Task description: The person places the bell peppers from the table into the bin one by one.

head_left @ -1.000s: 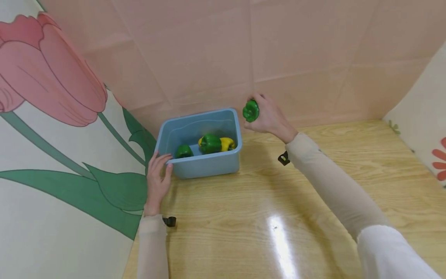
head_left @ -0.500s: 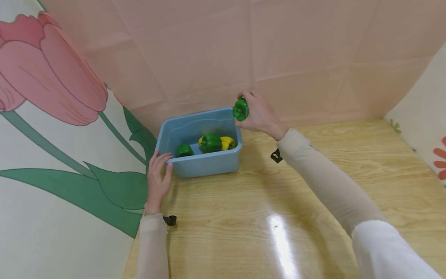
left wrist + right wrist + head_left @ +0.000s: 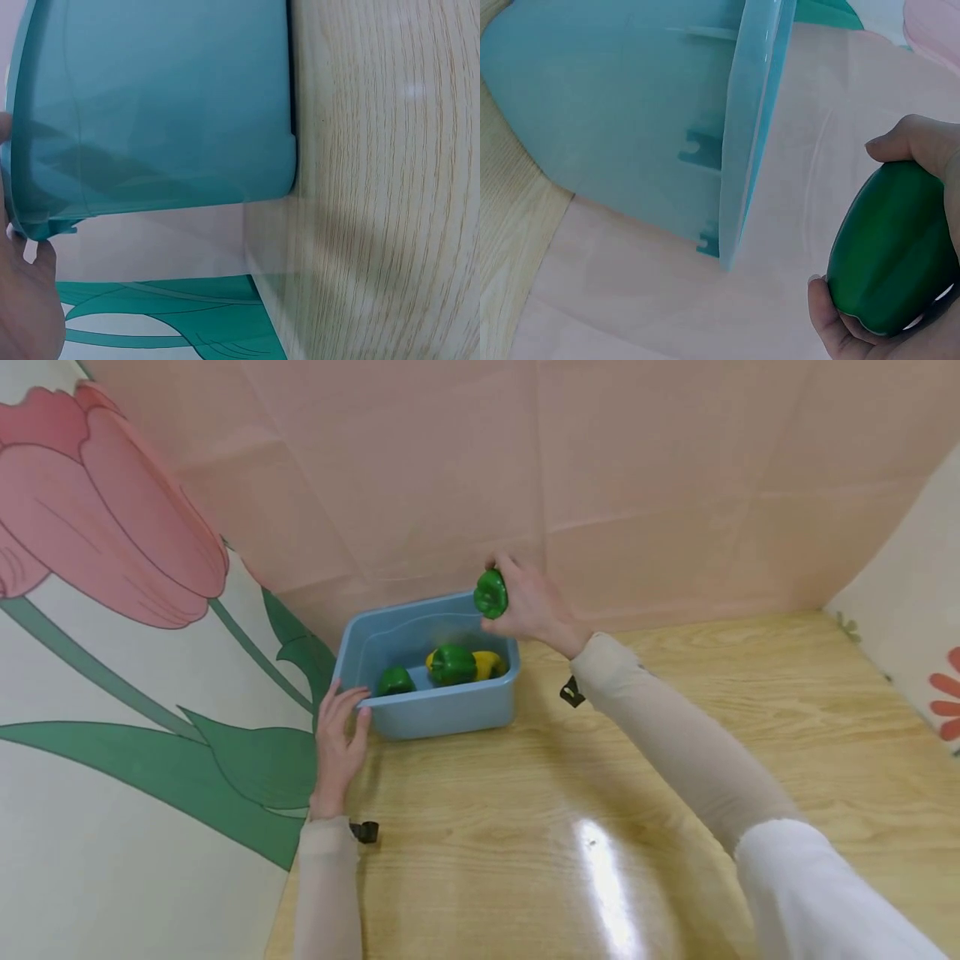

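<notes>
My right hand (image 3: 529,606) grips a green bell pepper (image 3: 491,594) above the right rear part of a blue plastic bin (image 3: 442,717). In the right wrist view the thumb and fingers wrap the pepper (image 3: 892,247), which is beside and above the bin's rim (image 3: 750,135). Inside the bin lie a green bell pepper (image 3: 453,665) in the middle, another green pepper (image 3: 394,681) near the left front, and yellow peppers (image 3: 488,666) partly hidden by the middle one. My left hand (image 3: 342,743) holds the bin's front left corner, its fingers over the rim and thumb outside.
The bin stands on a wood-grain table (image 3: 480,843) close against a pink sheet (image 3: 630,485) at the back. A wall with tulip pictures (image 3: 135,518) rises on the left. Another patterned wall (image 3: 915,635) borders the table on the right.
My right hand has moved left with the green bell pepper, from beside the bin to over its right side. The left hand and the bin have stayed in place.
</notes>
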A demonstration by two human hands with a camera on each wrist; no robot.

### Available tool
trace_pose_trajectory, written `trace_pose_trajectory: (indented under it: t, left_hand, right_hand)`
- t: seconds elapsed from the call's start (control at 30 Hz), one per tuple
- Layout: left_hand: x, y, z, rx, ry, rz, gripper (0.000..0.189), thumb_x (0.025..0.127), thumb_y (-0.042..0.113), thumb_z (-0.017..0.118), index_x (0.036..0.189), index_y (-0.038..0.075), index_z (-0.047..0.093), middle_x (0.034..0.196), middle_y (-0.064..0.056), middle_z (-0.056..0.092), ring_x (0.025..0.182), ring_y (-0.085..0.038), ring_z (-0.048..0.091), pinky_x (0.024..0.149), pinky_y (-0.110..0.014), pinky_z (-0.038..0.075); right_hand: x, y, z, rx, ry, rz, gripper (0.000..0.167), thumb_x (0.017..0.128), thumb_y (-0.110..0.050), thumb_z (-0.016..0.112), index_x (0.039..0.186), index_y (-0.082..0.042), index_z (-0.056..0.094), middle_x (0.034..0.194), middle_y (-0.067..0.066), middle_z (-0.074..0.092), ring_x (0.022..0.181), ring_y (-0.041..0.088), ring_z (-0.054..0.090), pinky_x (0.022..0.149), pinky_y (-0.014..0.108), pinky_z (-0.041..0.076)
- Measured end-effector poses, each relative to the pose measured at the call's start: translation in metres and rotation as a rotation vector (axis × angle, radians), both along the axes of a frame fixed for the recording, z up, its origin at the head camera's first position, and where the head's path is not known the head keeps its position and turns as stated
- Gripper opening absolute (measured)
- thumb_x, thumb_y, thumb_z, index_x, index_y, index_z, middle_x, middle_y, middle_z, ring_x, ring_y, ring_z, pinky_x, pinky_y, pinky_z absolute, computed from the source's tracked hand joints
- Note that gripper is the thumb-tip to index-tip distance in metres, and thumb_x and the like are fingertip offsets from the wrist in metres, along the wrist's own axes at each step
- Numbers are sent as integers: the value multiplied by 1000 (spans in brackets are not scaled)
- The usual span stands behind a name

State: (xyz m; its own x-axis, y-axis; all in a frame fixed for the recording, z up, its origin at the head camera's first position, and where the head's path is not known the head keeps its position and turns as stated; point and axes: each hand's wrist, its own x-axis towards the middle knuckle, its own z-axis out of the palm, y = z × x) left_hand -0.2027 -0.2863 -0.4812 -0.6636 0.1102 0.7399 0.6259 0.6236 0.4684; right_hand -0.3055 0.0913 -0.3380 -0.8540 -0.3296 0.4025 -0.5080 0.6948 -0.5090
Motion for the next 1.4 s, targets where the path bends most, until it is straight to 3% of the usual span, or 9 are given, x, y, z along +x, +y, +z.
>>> trace_pose_trajectory:
  t: [0.33,0.83,1.07,1.4]
  left_hand:
    - [3,-7,-1,-17,-5,5,24,104,7,64,125,0,75,132,-20,72,149,-52,43,132,-58,24]
    - [6,-4,-3,-1,-8,18,25,104,8,65,126,5,76,133,-18,72,150,-51,43,132,-59,24]
    - [6,0,-4,2,0,15,24,105,9,64,123,-2,75,132,-19,72,148,-53,43,132,-60,24]
    - [7,-1,-8,18,7,12,24,105,11,63,122,0,76,131,-19,73,147,-55,44,132,-60,24]
  right_hand:
    - [-2,-20,2,-1,54,16,72,76,-32,88,138,-14,56,133,15,55,108,30,58,89,48,56]
    - [-1,-41,10,-12,-3,27,76,83,-35,88,148,-16,55,142,16,51,113,30,60,89,49,61]
    - [-1,-50,7,8,-24,26,79,82,-36,89,151,-19,54,143,16,49,112,30,59,88,48,61]
    - [-10,-63,6,15,-30,35,82,83,-38,88,155,-18,53,143,15,50,114,28,59,90,46,61]
